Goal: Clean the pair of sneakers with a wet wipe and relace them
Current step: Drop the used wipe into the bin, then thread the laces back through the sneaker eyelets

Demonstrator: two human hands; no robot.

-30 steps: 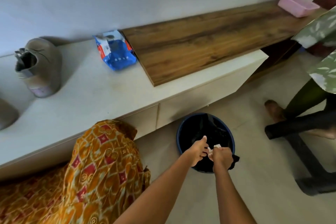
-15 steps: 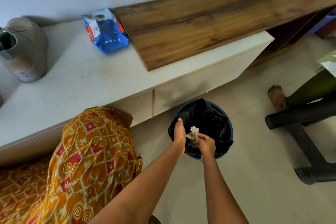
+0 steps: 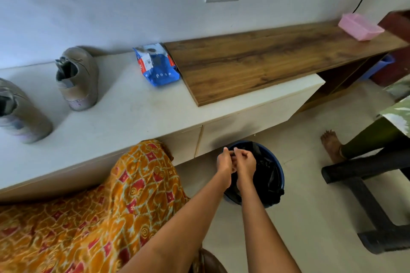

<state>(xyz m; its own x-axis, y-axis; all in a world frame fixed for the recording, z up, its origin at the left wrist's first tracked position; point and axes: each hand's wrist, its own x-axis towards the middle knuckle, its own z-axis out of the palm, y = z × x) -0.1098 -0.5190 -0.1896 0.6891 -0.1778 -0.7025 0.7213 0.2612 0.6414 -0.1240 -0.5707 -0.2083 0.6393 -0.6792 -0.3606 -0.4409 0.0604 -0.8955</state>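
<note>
Hovering together over the blue bin (image 3: 276, 175) at five o'clock, the left hand (image 3: 225, 162) and right hand (image 3: 246, 162) touch, fingers curled; whether they hold anything cannot be told. Both sneakers (image 3: 77, 77) stand at ten o'clock on the white counter (image 3: 133, 117), the wipes pack (image 3: 157, 66) at twelve.

Both hands, left hand (image 3: 224, 160) and right hand (image 3: 245, 162), meet with curled fingers above a blue bin (image 3: 276, 169) lined in black, while two sneakers (image 3: 77, 77) stand on the white counter (image 3: 133, 113).

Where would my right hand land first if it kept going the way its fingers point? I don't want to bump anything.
Probably the white cabinet front just beyond the blue bin. The right hand points up and away over the bin's rim; depth is unclear.
</note>
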